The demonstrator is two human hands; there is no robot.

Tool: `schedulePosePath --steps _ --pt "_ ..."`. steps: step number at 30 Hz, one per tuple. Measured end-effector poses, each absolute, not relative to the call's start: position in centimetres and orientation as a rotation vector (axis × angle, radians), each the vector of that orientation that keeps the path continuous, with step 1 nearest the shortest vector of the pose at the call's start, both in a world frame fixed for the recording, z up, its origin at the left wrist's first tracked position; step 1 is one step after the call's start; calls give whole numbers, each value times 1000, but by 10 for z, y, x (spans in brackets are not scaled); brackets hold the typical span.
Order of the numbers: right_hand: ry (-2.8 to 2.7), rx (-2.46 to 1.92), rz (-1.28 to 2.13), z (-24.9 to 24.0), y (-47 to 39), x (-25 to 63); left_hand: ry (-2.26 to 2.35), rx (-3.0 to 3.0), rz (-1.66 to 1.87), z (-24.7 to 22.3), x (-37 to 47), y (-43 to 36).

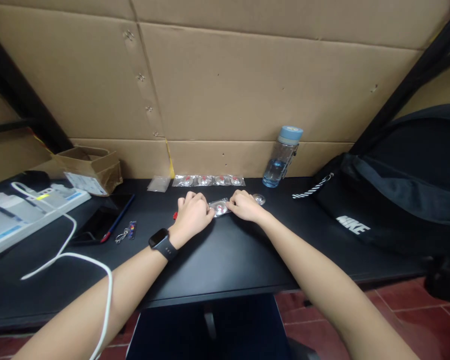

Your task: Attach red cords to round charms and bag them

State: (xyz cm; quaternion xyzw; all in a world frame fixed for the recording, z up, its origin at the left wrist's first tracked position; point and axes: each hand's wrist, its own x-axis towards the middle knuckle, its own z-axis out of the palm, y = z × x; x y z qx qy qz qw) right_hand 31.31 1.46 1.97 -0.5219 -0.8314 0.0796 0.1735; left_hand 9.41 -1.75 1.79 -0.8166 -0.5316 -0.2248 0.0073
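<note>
Left hand (194,212) and right hand (244,204), fingers curled in, pinch one clear packet (220,208) between them; four filled packets (209,180) lined at its 12 o'clock; disc (259,199) at 3, red piece (175,215) at 9, apparently unpacked.

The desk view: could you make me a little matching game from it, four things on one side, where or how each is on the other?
Things:
1. clear packet
2. bottle
3. backpack
4. watch

Places or looks:
A. marked NIKE in white
B. black, worn on the left arm
C. between the left hand and the right hand
D. topped with a blue lid

Right pairs: 1-C, 2-D, 3-A, 4-B
</note>
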Motion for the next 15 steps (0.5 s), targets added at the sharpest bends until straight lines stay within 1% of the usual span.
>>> schedulePosePath --steps 3,7,9,15 --pt "-2302 -1485 157 23 12 313 -1662 -2490 -683 23 94 -22" --pt "-2463 -1133 148 30 9 312 -1538 -2540 -665 26 93 -24" --pt "-2563 -1057 178 33 7 312 -1492 -2588 -630 25 93 -24" --pt "-2620 -1150 182 40 -5 308 -1468 -2666 -535 26 89 -26"
